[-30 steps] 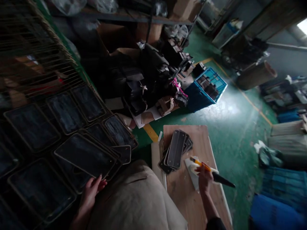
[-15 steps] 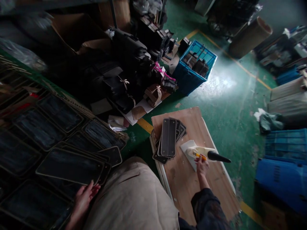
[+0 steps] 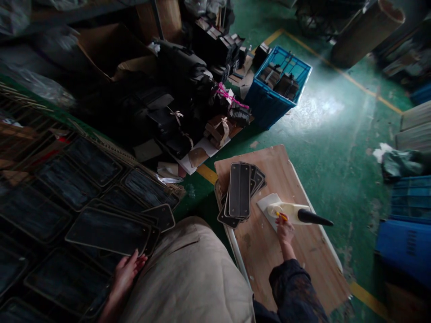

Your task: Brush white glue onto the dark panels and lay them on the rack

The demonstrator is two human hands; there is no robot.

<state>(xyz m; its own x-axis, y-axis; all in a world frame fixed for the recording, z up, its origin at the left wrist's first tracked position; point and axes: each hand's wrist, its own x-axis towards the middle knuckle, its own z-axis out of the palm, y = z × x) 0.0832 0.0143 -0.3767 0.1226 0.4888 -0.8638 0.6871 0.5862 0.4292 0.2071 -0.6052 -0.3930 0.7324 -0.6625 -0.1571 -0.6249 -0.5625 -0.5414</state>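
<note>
My left hand [image 3: 126,274] lies palm up at the lower left, fingers stretched out beside the near edge of a black rectangular panel [image 3: 107,231] with a pale rim. I cannot tell whether the fingertips touch it. My right hand [image 3: 285,229] is closed on a small yellow-orange tool [image 3: 282,216], its tip over a cream pot [image 3: 289,211] with a long black handle. That pot rests on a white sheet [image 3: 267,206] on a wooden board [image 3: 256,251]. A fanned stack of black panels with corner holes [image 3: 239,190] lies further left on the board.
More black panels [image 3: 67,184] fill the wire-sided bin at left. Tied black bundles [image 3: 168,128] lie ahead on the floor near a blue crate [image 3: 278,96]. Blue bins [image 3: 400,246] stand at right. My covered knee [image 3: 188,273] lies between bin and board.
The view has shifted slightly, so most things sit a little further right or left in it. My right hand's tool has tilted at the pot; my left hand stays by the panel.
</note>
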